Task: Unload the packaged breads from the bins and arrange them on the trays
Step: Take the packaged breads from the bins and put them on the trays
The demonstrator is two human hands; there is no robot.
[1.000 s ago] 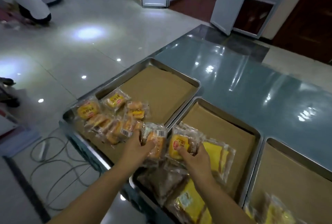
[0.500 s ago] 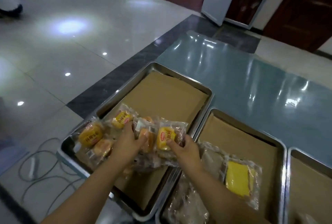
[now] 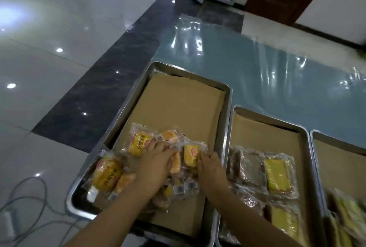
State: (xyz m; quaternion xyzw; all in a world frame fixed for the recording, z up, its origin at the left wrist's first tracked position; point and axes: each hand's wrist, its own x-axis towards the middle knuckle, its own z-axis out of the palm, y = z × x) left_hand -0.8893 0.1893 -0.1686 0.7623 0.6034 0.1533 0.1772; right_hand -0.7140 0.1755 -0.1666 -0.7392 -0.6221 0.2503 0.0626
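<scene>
Packets [image 3: 191, 155] now down, near tray rim [image 3: 227, 128]

Bare left hand [image 3: 156, 160] and right hand [image 3: 210, 166] on bare forearms [image 3: 126, 203].

I see bun packs [image 3: 138, 144], clear wrap with yellow labels, heaped in near half of left tray [image 3: 225, 112] | brown packs [image 3: 249, 167] and yellow cake pack [image 3: 277, 174] lie flat in middle tray [image 3: 305, 137]
</scene>
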